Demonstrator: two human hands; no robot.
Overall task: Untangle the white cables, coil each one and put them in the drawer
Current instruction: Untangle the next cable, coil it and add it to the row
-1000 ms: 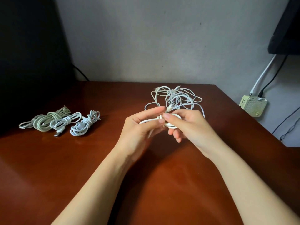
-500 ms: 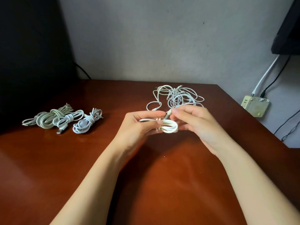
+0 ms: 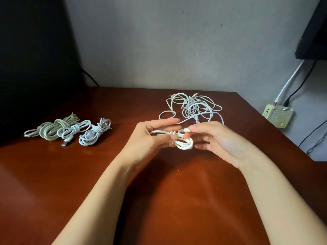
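Observation:
Over the middle of the brown table (image 3: 53, 183) I hold a small coiled white cable (image 3: 184, 144) between both hands. My left hand (image 3: 150, 137) grips the coil at its wrapped middle with thumb and fingers. My right hand (image 3: 217, 138) pinches the cable's plug end just right of the wrap. Behind my hands lies a loose tangle of white cables (image 3: 194, 106). On the left side of the table lie three coiled cables (image 3: 70, 131), side by side. No drawer is in view.
A pale adapter box (image 3: 277, 115) with white and black leads sits against the wall beyond the table's right edge. A dark object (image 3: 315, 32) hangs at the top right. At the left stands a large dark shape (image 3: 31, 68).
My right hand has let go of the coil's body and moved right, now pinching the plug end. The coil hangs more openly from my left hand.

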